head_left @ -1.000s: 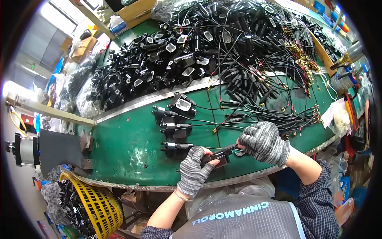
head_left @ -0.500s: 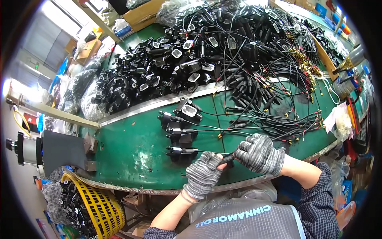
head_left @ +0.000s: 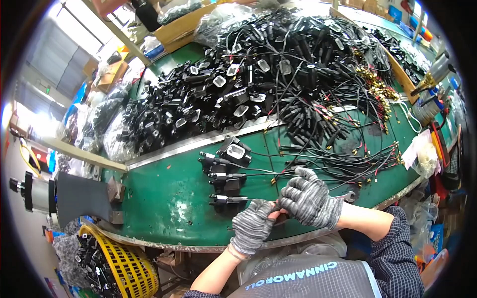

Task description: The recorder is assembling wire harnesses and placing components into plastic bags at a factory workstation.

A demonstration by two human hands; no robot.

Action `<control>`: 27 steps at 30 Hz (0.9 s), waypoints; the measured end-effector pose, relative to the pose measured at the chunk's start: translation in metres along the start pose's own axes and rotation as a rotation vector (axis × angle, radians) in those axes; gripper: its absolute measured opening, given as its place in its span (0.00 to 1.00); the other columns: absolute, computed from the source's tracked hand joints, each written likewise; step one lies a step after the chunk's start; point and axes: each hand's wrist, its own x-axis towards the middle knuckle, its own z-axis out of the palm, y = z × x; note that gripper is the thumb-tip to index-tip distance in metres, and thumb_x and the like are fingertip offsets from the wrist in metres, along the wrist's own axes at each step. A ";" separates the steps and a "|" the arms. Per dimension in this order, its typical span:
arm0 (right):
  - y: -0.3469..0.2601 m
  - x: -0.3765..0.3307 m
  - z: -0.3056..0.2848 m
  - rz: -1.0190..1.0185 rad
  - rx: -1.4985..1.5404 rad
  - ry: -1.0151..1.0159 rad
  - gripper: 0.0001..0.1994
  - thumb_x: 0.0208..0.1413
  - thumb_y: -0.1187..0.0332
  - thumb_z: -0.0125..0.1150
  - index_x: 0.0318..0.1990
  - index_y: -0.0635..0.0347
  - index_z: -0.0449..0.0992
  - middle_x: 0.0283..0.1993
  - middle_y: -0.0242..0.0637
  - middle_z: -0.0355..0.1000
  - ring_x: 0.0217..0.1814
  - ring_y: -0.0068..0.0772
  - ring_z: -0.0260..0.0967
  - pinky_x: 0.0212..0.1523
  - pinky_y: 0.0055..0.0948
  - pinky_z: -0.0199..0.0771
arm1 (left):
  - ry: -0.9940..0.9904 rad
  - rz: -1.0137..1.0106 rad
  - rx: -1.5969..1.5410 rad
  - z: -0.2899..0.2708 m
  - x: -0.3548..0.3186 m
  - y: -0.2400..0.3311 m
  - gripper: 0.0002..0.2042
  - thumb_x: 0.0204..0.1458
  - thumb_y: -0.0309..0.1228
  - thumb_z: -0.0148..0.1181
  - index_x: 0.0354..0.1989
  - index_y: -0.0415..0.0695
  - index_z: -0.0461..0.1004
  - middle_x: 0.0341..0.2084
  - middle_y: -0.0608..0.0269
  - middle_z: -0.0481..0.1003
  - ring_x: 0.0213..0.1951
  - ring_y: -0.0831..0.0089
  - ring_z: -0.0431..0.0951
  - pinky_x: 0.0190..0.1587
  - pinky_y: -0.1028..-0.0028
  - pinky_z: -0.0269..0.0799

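A small black connector part (head_left: 276,214) is pinched between the closed left hand (head_left: 252,226) and the curled right hand (head_left: 310,201) at the green table's (head_left: 164,198) near edge; its trailing wire (head_left: 258,171) could be snagged on the assembled black units (head_left: 226,181) just beside, dragging them off.

Both gloved hands, left hand (head_left: 252,224) and right hand (head_left: 309,197), meet over the green table (head_left: 164,198).

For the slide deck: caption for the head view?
Gloved left hand and right hand meet over a small black part at the green bench edge.
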 end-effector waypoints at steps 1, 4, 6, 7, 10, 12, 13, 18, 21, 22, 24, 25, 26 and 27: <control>-0.001 0.001 0.002 0.044 0.028 0.022 0.09 0.36 0.62 0.55 0.26 0.53 0.73 0.27 0.29 0.69 0.33 0.32 0.67 0.43 0.40 0.64 | 0.018 -0.014 -0.007 0.001 -0.001 0.000 0.08 0.43 0.29 0.60 0.32 0.44 0.72 0.26 0.58 0.72 0.28 0.60 0.74 0.29 0.69 0.70; -0.001 -0.001 0.007 0.095 0.019 0.031 0.09 0.36 0.62 0.54 0.25 0.53 0.73 0.27 0.29 0.69 0.33 0.32 0.67 0.44 0.42 0.64 | 0.008 -0.051 -0.059 0.002 0.001 0.003 0.08 0.43 0.29 0.60 0.33 0.44 0.72 0.26 0.58 0.73 0.27 0.59 0.74 0.29 0.69 0.70; -0.001 -0.002 0.009 0.074 -0.006 0.003 0.08 0.37 0.62 0.54 0.25 0.53 0.73 0.27 0.30 0.69 0.33 0.33 0.67 0.46 0.43 0.64 | -0.038 -0.145 -0.109 -0.002 0.001 0.006 0.08 0.43 0.29 0.60 0.33 0.45 0.72 0.26 0.58 0.73 0.27 0.59 0.74 0.29 0.69 0.70; -0.001 -0.002 0.007 0.082 -0.016 0.004 0.08 0.37 0.62 0.54 0.25 0.53 0.73 0.27 0.30 0.69 0.33 0.33 0.67 0.46 0.43 0.64 | -0.041 -0.134 -0.114 -0.002 0.000 0.004 0.08 0.43 0.29 0.60 0.33 0.45 0.72 0.26 0.58 0.73 0.27 0.59 0.74 0.29 0.69 0.70; -0.003 -0.001 0.001 0.059 -0.019 -0.052 0.10 0.37 0.60 0.56 0.28 0.52 0.72 0.28 0.29 0.69 0.35 0.33 0.67 0.50 0.46 0.62 | -0.017 0.007 -0.063 0.002 -0.001 -0.004 0.08 0.43 0.28 0.60 0.33 0.45 0.72 0.26 0.57 0.73 0.27 0.59 0.74 0.29 0.69 0.70; -0.004 -0.002 0.003 0.071 -0.019 -0.027 0.10 0.37 0.60 0.56 0.28 0.52 0.73 0.28 0.29 0.69 0.35 0.33 0.67 0.50 0.46 0.62 | -0.050 -0.005 -0.046 0.001 0.000 -0.003 0.07 0.44 0.29 0.59 0.33 0.45 0.72 0.27 0.58 0.73 0.27 0.60 0.74 0.29 0.69 0.70; -0.004 -0.002 0.005 0.078 -0.015 -0.003 0.10 0.37 0.60 0.56 0.28 0.52 0.73 0.28 0.29 0.69 0.35 0.33 0.67 0.50 0.46 0.62 | -0.080 -0.024 -0.027 0.000 0.000 -0.002 0.07 0.44 0.31 0.59 0.33 0.45 0.72 0.27 0.59 0.73 0.27 0.60 0.74 0.28 0.69 0.70; -0.002 -0.004 0.003 0.050 -0.033 -0.055 0.10 0.37 0.60 0.56 0.28 0.52 0.73 0.29 0.29 0.69 0.36 0.33 0.67 0.50 0.47 0.62 | -0.084 -0.147 -0.199 0.001 0.000 0.002 0.06 0.45 0.28 0.57 0.32 0.44 0.72 0.26 0.56 0.73 0.27 0.58 0.75 0.29 0.68 0.70; -0.005 -0.005 0.001 0.064 -0.012 -0.010 0.10 0.37 0.60 0.56 0.28 0.52 0.73 0.30 0.29 0.69 0.36 0.33 0.68 0.50 0.47 0.62 | -0.076 -0.047 -0.086 0.002 -0.001 0.000 0.06 0.46 0.31 0.57 0.32 0.45 0.72 0.26 0.58 0.73 0.26 0.60 0.74 0.28 0.68 0.70; -0.006 -0.006 0.001 0.072 -0.001 0.012 0.10 0.37 0.60 0.56 0.28 0.52 0.73 0.30 0.29 0.69 0.36 0.33 0.68 0.50 0.47 0.63 | -0.074 0.002 -0.030 0.002 -0.002 -0.001 0.06 0.46 0.32 0.56 0.31 0.45 0.72 0.26 0.60 0.73 0.26 0.61 0.74 0.28 0.68 0.70; -0.005 -0.004 0.003 0.060 0.001 0.007 0.10 0.37 0.60 0.56 0.28 0.52 0.73 0.30 0.29 0.69 0.36 0.34 0.68 0.50 0.47 0.63 | -0.088 -0.015 -0.031 0.002 -0.002 -0.004 0.06 0.46 0.32 0.56 0.31 0.45 0.72 0.25 0.59 0.73 0.26 0.61 0.74 0.28 0.68 0.70; -0.004 -0.003 0.004 0.047 -0.001 0.004 0.10 0.37 0.60 0.56 0.28 0.52 0.73 0.31 0.29 0.69 0.36 0.34 0.68 0.50 0.47 0.63 | -0.101 -0.027 -0.033 0.002 -0.002 -0.005 0.06 0.46 0.32 0.56 0.31 0.45 0.72 0.25 0.59 0.73 0.26 0.61 0.74 0.27 0.68 0.70; -0.004 -0.003 0.004 0.041 -0.008 -0.001 0.10 0.37 0.60 0.56 0.28 0.52 0.73 0.31 0.29 0.70 0.36 0.34 0.68 0.50 0.47 0.63 | -0.116 -0.034 -0.039 0.003 -0.002 -0.006 0.07 0.46 0.32 0.56 0.31 0.45 0.72 0.25 0.59 0.73 0.26 0.61 0.74 0.27 0.68 0.70; -0.005 -0.004 0.006 0.046 -0.006 -0.003 0.10 0.37 0.60 0.56 0.28 0.52 0.73 0.31 0.29 0.70 0.36 0.34 0.68 0.50 0.47 0.63 | -0.122 -0.035 -0.042 0.003 -0.003 -0.005 0.07 0.46 0.32 0.56 0.31 0.45 0.72 0.25 0.59 0.73 0.26 0.61 0.74 0.27 0.68 0.70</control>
